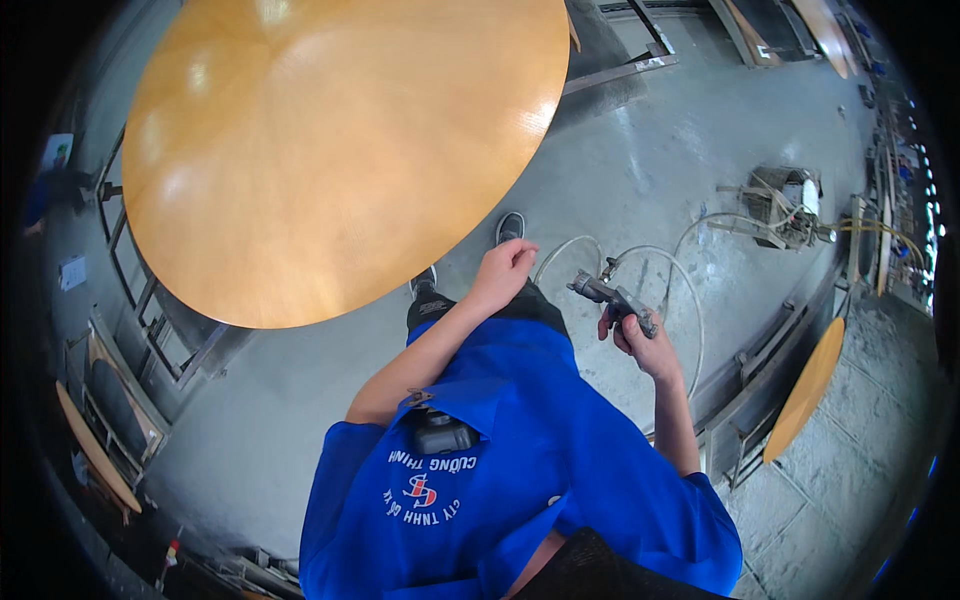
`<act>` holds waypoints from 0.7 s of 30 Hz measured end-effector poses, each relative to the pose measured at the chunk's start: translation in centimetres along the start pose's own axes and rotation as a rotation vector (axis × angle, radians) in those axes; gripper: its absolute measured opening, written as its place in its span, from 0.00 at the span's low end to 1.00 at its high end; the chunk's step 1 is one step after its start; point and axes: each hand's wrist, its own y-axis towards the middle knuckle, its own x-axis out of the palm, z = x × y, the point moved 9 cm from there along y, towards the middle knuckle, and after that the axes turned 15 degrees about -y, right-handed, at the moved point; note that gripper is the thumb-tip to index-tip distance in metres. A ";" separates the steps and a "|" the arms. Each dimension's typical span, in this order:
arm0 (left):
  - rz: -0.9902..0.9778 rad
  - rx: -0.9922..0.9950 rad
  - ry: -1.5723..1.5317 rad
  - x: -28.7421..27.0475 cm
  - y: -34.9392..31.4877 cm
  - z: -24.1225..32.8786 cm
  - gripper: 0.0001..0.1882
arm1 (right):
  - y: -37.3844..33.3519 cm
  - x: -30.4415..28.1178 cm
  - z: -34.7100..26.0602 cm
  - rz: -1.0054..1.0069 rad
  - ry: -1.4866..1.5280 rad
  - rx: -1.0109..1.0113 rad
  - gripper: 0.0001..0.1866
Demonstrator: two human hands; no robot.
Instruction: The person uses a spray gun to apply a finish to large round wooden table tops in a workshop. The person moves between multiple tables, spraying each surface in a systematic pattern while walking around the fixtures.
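Two hands (503, 275) (642, 342), one spray gun (612, 296)

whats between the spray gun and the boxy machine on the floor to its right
In the head view, loops of pale hose on grey floor lie between the spray gun and the boxy machine.

Floor (265, 420): grey, smooth, giving way to slabs at lower right; is carrying the items below.
Hose (640, 248): pale; is lying in loops right of centre.
Machine (775, 205): metal-framed, with white cylinder; is standing at the right, near the hose.
Shoes (510, 228): two, dark; are resting near the round tabletop's (340, 160) lower edge.
Frame (650, 66): metal; is standing at upper right, bars disappearing beneath the tabletop; contact between them is not showing.
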 end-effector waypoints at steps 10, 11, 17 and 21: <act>-0.446 -0.080 0.173 -2.1 -9.1 -4.4 0.17 | -7.4 -0.1 -4.5 0.643 -0.178 0.024 0.23; -0.502 -0.066 0.174 -0.9 -9.5 -5.1 0.17 | -8.9 -2.0 -5.4 0.781 -0.147 0.004 0.25; -0.886 -0.130 0.380 7.8 -11.6 -14.2 0.28 | -21.0 -12.1 -12.2 1.355 0.011 -0.182 0.32; -1.145 -0.046 0.596 14.9 -15.4 -20.7 0.43 | -29.5 -15.1 -15.0 1.398 0.082 -0.424 0.34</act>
